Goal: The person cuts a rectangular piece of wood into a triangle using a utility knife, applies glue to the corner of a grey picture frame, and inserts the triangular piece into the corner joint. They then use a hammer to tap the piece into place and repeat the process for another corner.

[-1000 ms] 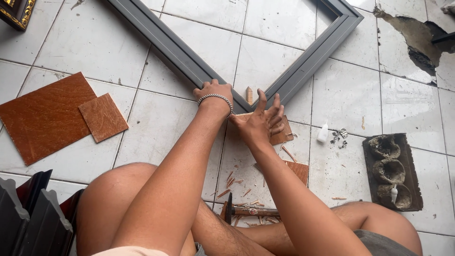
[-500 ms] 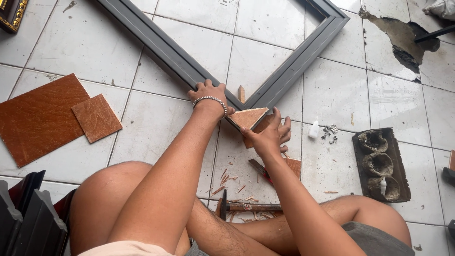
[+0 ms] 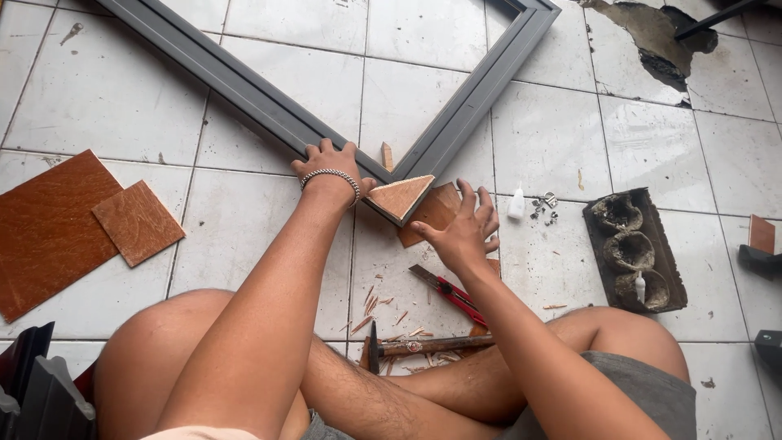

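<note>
Left hand [image 3: 330,167]: yours, pressed flat on the grey frame [image 3: 269,110] beside its corner, unmoved.
Right hand [image 3: 464,232]: fingers spread, now off the wedge.
Triangular wood wedge [image 3: 397,195]: freshly seated on the corner, flipped pale-side up.
Meaning: placed, apparently staying without support.

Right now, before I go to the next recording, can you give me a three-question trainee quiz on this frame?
1. True or false: the left hand rests on the grey frame.
2. What lies on the frame's corner? A) wooden triangle B) glue bottle C) hammer
3. Which tool lies on the floor tiles nearest the person's legs?

Key:
1. True.
2. A: the wooden triangle sits on the corner, the right hand just beside it; the glue bottle stands apart to the right.
3. The hammer.
</note>
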